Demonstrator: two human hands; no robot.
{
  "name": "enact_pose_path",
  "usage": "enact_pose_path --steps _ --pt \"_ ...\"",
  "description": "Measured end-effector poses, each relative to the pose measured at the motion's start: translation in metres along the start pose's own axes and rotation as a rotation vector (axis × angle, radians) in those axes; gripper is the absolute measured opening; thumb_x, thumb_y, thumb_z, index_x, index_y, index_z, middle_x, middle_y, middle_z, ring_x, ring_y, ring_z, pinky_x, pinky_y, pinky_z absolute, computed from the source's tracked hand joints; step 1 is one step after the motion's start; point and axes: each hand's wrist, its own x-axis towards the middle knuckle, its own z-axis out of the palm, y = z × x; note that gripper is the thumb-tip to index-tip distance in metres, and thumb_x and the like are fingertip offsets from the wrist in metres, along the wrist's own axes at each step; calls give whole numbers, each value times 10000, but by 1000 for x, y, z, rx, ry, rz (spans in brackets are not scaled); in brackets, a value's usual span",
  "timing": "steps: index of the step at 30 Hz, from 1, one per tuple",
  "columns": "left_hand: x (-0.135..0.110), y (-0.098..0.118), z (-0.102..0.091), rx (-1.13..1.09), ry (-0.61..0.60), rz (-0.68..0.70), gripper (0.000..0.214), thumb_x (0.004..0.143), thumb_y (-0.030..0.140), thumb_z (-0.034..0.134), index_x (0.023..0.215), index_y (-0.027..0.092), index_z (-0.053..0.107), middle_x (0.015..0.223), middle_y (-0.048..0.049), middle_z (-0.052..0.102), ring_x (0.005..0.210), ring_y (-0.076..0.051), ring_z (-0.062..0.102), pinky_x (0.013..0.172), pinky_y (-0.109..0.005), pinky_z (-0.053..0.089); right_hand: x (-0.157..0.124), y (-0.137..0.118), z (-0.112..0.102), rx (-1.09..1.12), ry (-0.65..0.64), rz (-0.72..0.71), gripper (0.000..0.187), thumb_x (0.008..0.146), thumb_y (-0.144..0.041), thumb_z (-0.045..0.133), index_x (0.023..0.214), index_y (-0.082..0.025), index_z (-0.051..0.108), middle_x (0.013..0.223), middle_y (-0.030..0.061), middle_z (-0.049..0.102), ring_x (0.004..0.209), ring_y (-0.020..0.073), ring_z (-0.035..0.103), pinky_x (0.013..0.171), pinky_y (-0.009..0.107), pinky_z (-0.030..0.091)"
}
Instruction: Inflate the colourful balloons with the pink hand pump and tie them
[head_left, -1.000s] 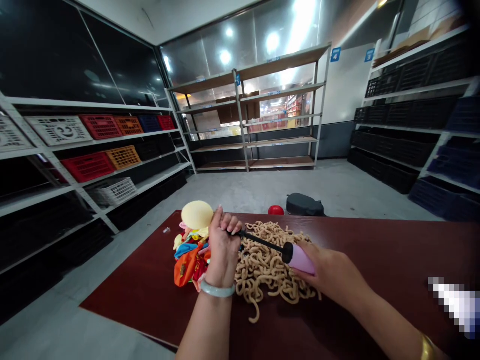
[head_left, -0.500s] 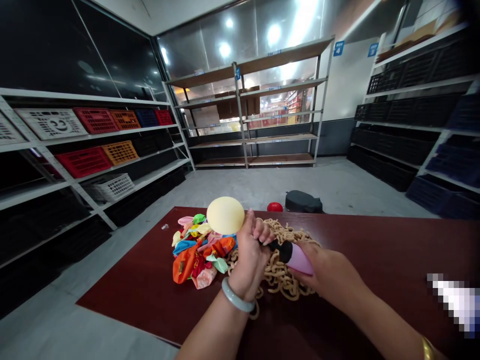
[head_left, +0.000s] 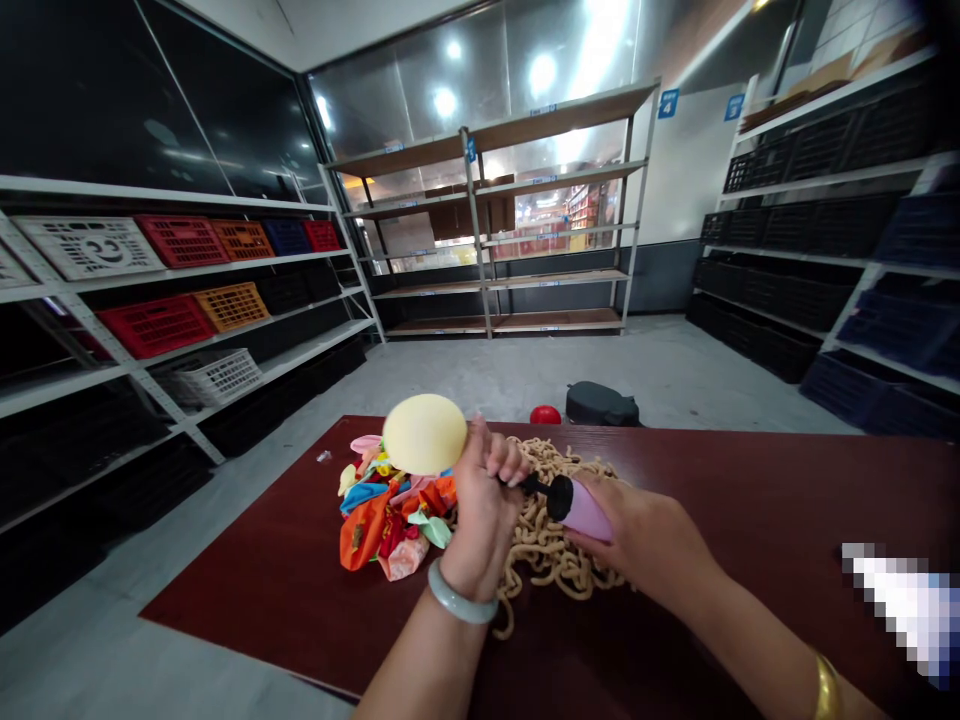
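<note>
A pale yellow balloon, partly inflated, stands out beyond my left hand. The fingers of that hand are closed around the balloon's neck, at the black nozzle end of a hand pump; the neck itself is hidden. My right hand grips the pump's lilac body, whose black rod runs toward my left hand. Under and left of the yellow balloon lies a pile of limp, colourful balloons. A heap of beige, curly strands spreads beneath both hands.
The dark red table carries both piles. A blurred-out white object lies at the right. Past the far edge are a red round thing and a dark grey seat-like object. Shelves with crates line the room.
The yellow balloon has grown slightly and shifted left, together with both hands. The view has turned a little. Both grips look the same.
</note>
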Motion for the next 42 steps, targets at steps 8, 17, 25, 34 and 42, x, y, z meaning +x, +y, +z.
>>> enact_pose_path --steps 8,17,25,34,42 --pt "31 39 -31 -109 -31 234 542 678 362 760 558 193 260 437 99 234 349 -28 270 365 -188 239 0 37 5 -44 15 7 477 820 -488 544 1213 -219 526 1089 91 668 910 241 650 710 331 496" --pt "7 -20 -7 -92 65 46 432 795 302 664 591 191 301 451 92 233 366 -48 268 406 -209 259 2 21 -9 -139 4 114 344 749 -408 616 1020 -207 550 926 84 670 819 251 624 654 321 428" --pt "-12 -54 7 -28 53 -84 452 782 320 677 573 187 299 435 79 244 362 -55 265 394 -219 235 5 -11 -8 -120 -38 169 371 746 -383 621 1064 -218 526 952 84 675 783 227 634 602 291 409" --pt "5 -10 -1 -10 -7 49 390 790 289 676 610 189 345 447 93 233 361 -49 252 400 -209 244 6 4 -8 -99 -2 123 411 747 -450 624 1078 -218 549 957 67 670 832 233 633 620 296 420" --pt "29 31 -23 -47 -14 181 554 695 349 753 568 186 239 438 97 231 360 -33 273 393 -188 244 3 32 -4 -136 -2 125 404 768 -459 578 1079 -201 587 936 81 677 811 238 640 640 310 433"
